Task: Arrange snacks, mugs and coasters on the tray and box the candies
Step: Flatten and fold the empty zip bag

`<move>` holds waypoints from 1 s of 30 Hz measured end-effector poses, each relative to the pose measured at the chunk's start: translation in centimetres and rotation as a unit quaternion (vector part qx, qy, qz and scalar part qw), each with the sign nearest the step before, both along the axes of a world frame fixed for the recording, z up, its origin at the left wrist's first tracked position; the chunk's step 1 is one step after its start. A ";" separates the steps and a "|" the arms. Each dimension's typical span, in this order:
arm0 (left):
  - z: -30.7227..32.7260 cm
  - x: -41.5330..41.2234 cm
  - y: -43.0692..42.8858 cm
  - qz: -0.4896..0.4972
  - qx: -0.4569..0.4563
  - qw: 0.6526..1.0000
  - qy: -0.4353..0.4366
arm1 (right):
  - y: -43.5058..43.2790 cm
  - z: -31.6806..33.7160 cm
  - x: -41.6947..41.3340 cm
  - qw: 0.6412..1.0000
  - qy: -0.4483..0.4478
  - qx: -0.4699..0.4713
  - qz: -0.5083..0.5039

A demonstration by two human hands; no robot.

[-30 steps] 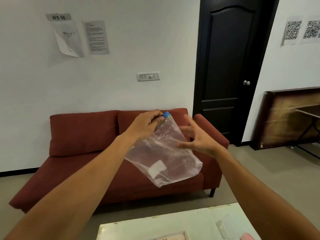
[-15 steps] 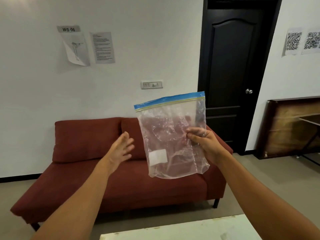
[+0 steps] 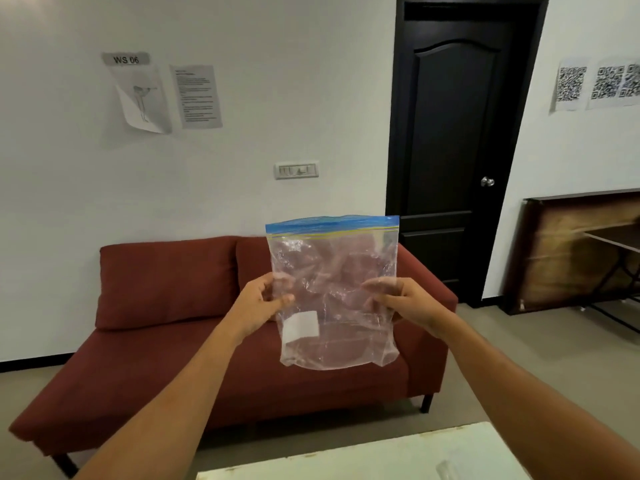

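Both hands hold a clear zip-lock bag [image 3: 334, 292] upright in the air in front of the chest, its blue and yellow seal strip at the top and a white label patch low on its left side. The left hand [image 3: 258, 304] pinches the bag's left edge about halfway down, thumb on the near face and fingers [image 3: 282, 280] curled behind the plastic. The right hand [image 3: 407, 301] grips the right edge at the same height, its fingers closed on the film. The bag looks empty and crinkled. Behind it stands a red sofa [image 3: 166, 306] against a white wall, with a black door [image 3: 453, 143] to the right. A pale tabletop [image 3: 381, 459] shows at the bottom edge of the view, well below the bag
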State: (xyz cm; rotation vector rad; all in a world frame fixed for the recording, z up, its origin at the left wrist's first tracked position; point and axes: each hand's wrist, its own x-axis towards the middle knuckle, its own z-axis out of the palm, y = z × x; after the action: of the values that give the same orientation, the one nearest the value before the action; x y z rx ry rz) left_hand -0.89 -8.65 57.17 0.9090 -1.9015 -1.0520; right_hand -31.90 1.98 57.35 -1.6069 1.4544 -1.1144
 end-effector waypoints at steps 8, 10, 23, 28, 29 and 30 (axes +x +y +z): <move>0.1 -0.1 -0.5 0.051 -0.030 0.998 0.018 | -0.2 -0.6 -1.4 0.991 -0.107 -0.058 -0.063; 0.8 -0.1 -0.1 0.050 -0.008 0.998 0.038 | -0.7 -0.7 -1.6 0.985 -0.130 -0.074 -0.085; 0.7 0.5 -0.5 0.013 0.058 0.998 -0.025 | -1.3 -1.0 -1.8 0.981 -0.182 0.029 -0.060; -0.6 0.1 -1.3 0.131 -0.097 0.980 -0.110 | -1.5 -0.9 0.3 0.980 -0.114 -0.054 -0.157; -0.6 -0.4 -1.1 0.192 -0.136 0.961 -0.144 | -1.7 -1.0 0.9 0.970 -0.104 -0.092 -0.201; -0.4 -1.0 -0.8 0.246 -0.154 0.943 -0.163 | -1.9 -1.1 1.5 0.956 -0.079 -0.140 -0.244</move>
State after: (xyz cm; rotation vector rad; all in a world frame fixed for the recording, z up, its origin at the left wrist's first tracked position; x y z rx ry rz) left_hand -1.88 -9.40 56.77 1.3382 -1.8797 -0.3078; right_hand -30.36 0.11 56.23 -1.3247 1.6900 -1.7539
